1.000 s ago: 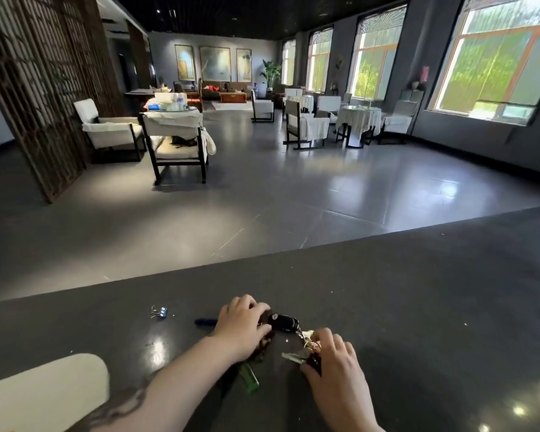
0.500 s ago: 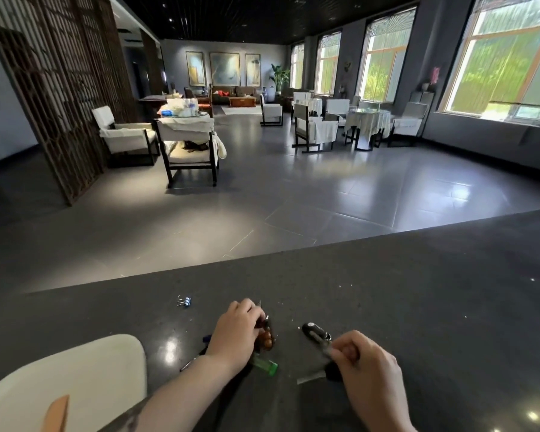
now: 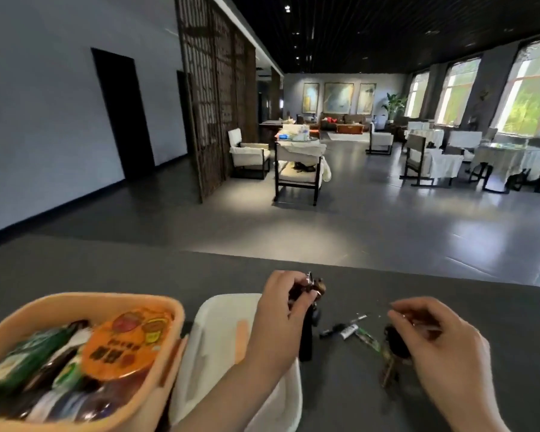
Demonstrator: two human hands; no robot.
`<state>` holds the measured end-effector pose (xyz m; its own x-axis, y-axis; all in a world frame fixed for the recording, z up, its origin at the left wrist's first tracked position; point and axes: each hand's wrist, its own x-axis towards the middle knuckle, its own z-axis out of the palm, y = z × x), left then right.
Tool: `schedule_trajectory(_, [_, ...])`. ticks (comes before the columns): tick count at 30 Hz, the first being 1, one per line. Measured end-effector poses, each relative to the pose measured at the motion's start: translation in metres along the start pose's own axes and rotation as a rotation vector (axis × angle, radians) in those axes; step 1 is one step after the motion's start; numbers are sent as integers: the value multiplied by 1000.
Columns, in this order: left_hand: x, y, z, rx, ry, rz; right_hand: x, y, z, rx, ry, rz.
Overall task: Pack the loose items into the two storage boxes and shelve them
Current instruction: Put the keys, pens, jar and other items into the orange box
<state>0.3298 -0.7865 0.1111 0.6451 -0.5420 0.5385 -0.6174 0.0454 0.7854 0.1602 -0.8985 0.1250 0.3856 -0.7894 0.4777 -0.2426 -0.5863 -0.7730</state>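
An orange storage box (image 3: 169, 310) at the lower left holds several packets and an orange round badge (image 3: 125, 341). Beside it stands a white storage box (image 3: 212, 332). My left hand (image 3: 278, 319) grips a brown bead charm with a black tassel (image 3: 312, 291) above the white box's right edge. My right hand (image 3: 440, 344) pinches a key ring, from which a black car key and keys (image 3: 393, 347) hang just over the counter. A green lighter (image 3: 367, 336) and a small dark pen (image 3: 334, 329) lie on the counter between my hands.
The dark grey counter (image 3: 387, 288) runs across the foreground, with its far edge just beyond my hands. Beyond lies an open tiled floor with white chairs (image 3: 300, 169), tables, a wooden lattice screen (image 3: 212, 98) and windows on the right.
The view swung left, bringing both boxes into sight. My left hand lifted the bead charm toward the white box. My right hand raised the key bunch off the counter.
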Motion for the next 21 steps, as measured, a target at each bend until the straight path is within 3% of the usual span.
schedule_trajectory(6, [-64,17,-157,186,209,-33,-55,-114,84,269,-255,-160])
schedule_trajectory(13, [-161,18,-335,435,538,-205,-152,-240,205,501,-639,-327])
schedule_trajectory(21, [-271,51,-496,718,894,-359,-266,-374,292,712,-934,-527])
